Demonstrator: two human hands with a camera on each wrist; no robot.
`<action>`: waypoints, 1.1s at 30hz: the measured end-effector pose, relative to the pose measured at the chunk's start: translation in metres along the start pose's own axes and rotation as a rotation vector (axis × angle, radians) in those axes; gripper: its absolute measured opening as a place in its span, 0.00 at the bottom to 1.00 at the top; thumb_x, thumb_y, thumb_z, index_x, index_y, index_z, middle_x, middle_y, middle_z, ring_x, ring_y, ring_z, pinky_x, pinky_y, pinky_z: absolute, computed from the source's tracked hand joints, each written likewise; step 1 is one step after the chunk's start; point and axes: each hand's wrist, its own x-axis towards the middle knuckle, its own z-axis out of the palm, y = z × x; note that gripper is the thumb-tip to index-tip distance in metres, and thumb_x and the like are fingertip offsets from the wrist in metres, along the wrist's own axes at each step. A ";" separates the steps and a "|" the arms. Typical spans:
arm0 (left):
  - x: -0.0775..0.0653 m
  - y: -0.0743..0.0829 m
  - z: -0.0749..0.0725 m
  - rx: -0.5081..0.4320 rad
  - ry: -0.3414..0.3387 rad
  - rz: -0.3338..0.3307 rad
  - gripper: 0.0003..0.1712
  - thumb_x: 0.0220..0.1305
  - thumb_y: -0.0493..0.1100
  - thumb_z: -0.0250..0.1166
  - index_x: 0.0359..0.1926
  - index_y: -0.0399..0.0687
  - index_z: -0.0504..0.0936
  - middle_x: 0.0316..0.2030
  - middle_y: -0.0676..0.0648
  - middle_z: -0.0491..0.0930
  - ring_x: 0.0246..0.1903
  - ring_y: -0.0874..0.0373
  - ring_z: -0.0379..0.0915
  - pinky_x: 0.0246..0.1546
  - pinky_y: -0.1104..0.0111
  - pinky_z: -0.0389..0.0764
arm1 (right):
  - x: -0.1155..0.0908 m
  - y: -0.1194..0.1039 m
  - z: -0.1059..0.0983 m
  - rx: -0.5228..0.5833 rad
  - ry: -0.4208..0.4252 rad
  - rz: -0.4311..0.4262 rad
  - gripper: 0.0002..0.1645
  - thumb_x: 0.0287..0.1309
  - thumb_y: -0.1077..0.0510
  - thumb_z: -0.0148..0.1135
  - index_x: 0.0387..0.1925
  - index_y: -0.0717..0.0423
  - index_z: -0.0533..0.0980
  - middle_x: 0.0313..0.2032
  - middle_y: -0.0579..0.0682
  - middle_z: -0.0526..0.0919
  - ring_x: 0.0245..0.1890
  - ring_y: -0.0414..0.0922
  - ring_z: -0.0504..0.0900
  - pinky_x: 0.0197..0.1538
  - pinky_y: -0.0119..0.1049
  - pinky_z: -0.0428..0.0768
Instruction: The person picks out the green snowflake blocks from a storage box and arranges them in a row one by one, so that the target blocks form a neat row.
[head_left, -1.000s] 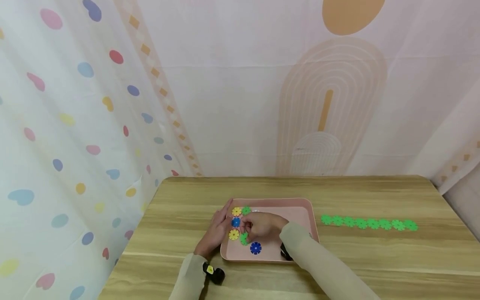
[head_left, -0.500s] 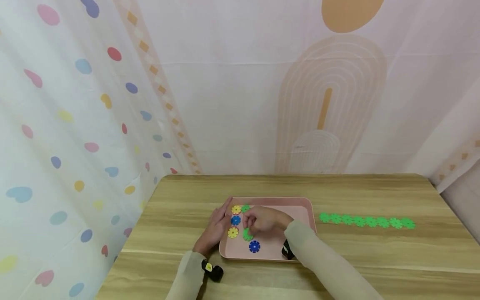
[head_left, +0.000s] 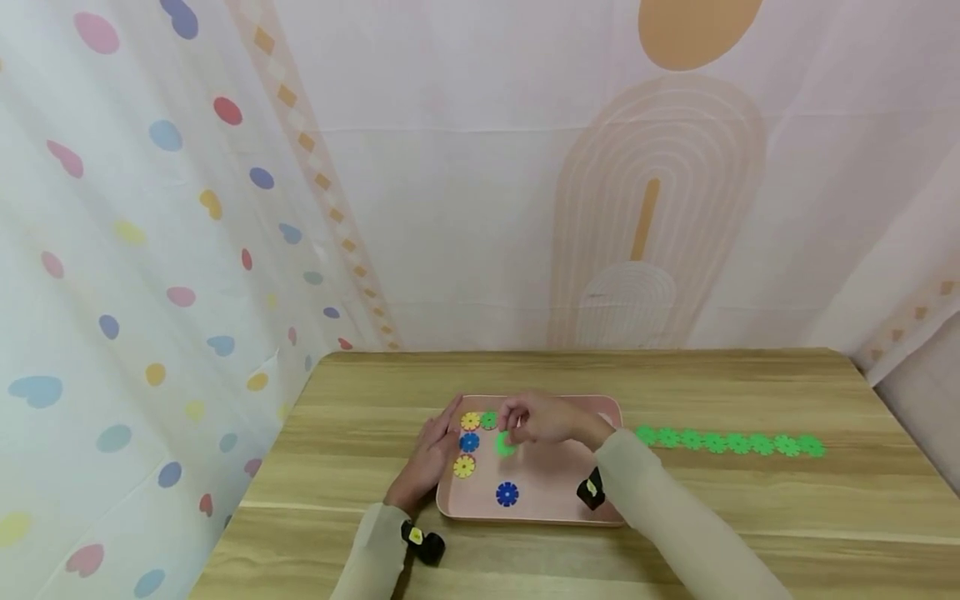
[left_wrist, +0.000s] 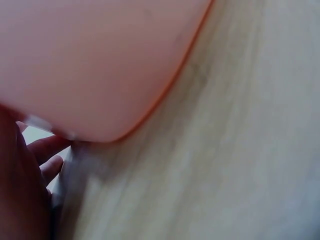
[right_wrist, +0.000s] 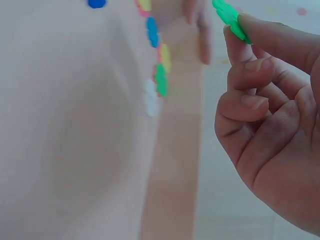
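A pink tray (head_left: 551,502) lies on the wooden table. Above it, my right hand (head_left: 546,418) pinches a green snowflake disc (right_wrist: 231,19) between thumb and index finger, the other fingers curled in. My left hand (head_left: 429,458) rests along the tray's left side with its fingers extended. In the tray beside that hand lie a yellow disc (head_left: 470,421), a second green disc (head_left: 489,419), a light blue disc (head_left: 468,442) and another yellow disc (head_left: 464,466). Nearer the front is a dark blue disc (head_left: 507,494). The right wrist view also shows a white disc (right_wrist: 151,98).
A row of linked green discs (head_left: 737,442) stretches across the table (head_left: 750,508) right of the tray. Behind the table hangs a patterned curtain (head_left: 465,208). Each wrist carries a small black camera.
My right hand has taken the green disc from the tray's left part, lifted it and moved it back and to the right. My left hand has stayed at the tray's side.
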 end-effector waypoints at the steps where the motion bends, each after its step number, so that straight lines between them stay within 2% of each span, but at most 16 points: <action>1: 0.000 0.000 0.000 0.001 0.000 0.001 0.33 0.76 0.43 0.42 0.79 0.58 0.50 0.77 0.49 0.50 0.77 0.44 0.28 0.73 0.45 0.29 | -0.003 -0.001 -0.003 0.003 0.011 -0.005 0.04 0.61 0.64 0.65 0.36 0.56 0.78 0.33 0.47 0.80 0.30 0.41 0.74 0.33 0.33 0.74; 6: 0.001 0.000 0.002 -0.002 0.001 0.024 0.33 0.77 0.42 0.41 0.79 0.57 0.49 0.78 0.50 0.49 0.77 0.46 0.30 0.74 0.47 0.29 | -0.023 -0.004 -0.021 -0.034 0.078 -0.025 0.05 0.62 0.60 0.66 0.37 0.55 0.77 0.32 0.47 0.79 0.28 0.41 0.72 0.32 0.33 0.74; 11: 0.001 -0.002 0.000 0.000 0.005 0.036 0.32 0.77 0.42 0.41 0.79 0.56 0.49 0.78 0.50 0.49 0.77 0.48 0.34 0.74 0.49 0.29 | -0.040 0.002 -0.037 -0.038 0.140 -0.022 0.07 0.62 0.58 0.66 0.39 0.55 0.77 0.32 0.48 0.79 0.29 0.42 0.72 0.32 0.34 0.74; 18: -0.001 -0.002 -0.002 -0.005 0.012 0.034 0.32 0.78 0.43 0.41 0.79 0.55 0.49 0.78 0.50 0.48 0.77 0.47 0.34 0.74 0.48 0.29 | -0.066 0.014 -0.061 0.012 0.209 -0.030 0.06 0.63 0.63 0.62 0.41 0.60 0.76 0.34 0.50 0.79 0.30 0.42 0.71 0.31 0.30 0.71; 23: 0.000 -0.001 -0.001 0.000 0.014 0.038 0.32 0.78 0.43 0.41 0.79 0.54 0.49 0.78 0.49 0.48 0.77 0.46 0.33 0.74 0.47 0.29 | -0.098 0.021 -0.078 0.022 0.288 -0.001 0.08 0.65 0.61 0.62 0.42 0.62 0.75 0.35 0.52 0.78 0.31 0.42 0.71 0.32 0.31 0.71; 27: 0.000 -0.002 0.000 0.000 0.019 0.029 0.32 0.78 0.44 0.41 0.79 0.55 0.49 0.78 0.49 0.48 0.77 0.44 0.31 0.73 0.45 0.30 | -0.124 0.032 -0.090 0.018 0.353 0.021 0.09 0.65 0.60 0.62 0.42 0.63 0.74 0.34 0.55 0.77 0.27 0.40 0.69 0.29 0.31 0.71; 33: -0.001 0.000 0.001 -0.009 0.026 0.007 0.32 0.78 0.44 0.42 0.79 0.57 0.50 0.78 0.50 0.49 0.77 0.44 0.32 0.73 0.45 0.31 | -0.164 0.047 -0.105 0.068 0.425 0.047 0.13 0.68 0.59 0.60 0.44 0.66 0.71 0.28 0.47 0.73 0.21 0.38 0.65 0.24 0.33 0.68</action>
